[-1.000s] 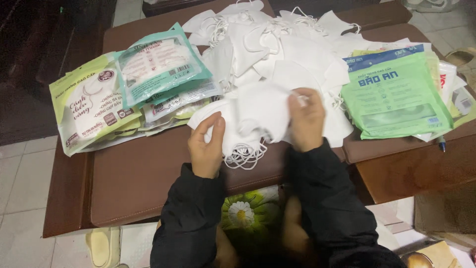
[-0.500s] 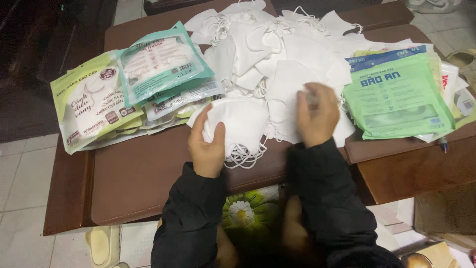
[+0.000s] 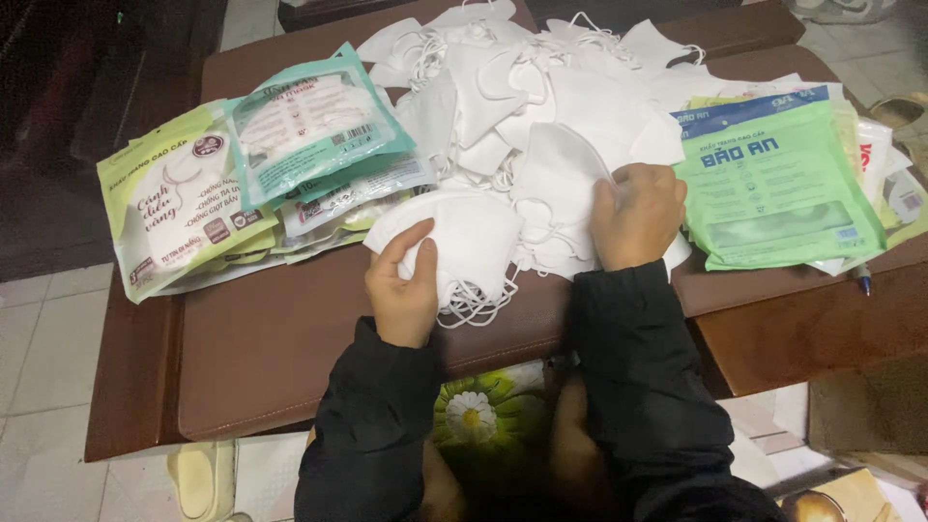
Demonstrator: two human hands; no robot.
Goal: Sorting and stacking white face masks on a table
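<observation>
From the head view I see my left hand (image 3: pixel 404 288) pressed flat, fingers spread, on a small stack of folded white fabric face masks (image 3: pixel 464 246) lying at the near edge of the brown padded leather bench top (image 3: pixel 261 338), their elastic ear loops spilling towards me. My right hand (image 3: pixel 638 215), held apart from the left, pinches the edge of one white mask (image 3: pixel 565 179) drawn from the large loose heap of white masks (image 3: pixel 522 87) farther back. Green and teal printed plastic mask packets (image 3: pixel 242 174) lie fanned at the left; a green flat packet (image 3: pixel 773 184) lies just right of my right hand.
</observation>
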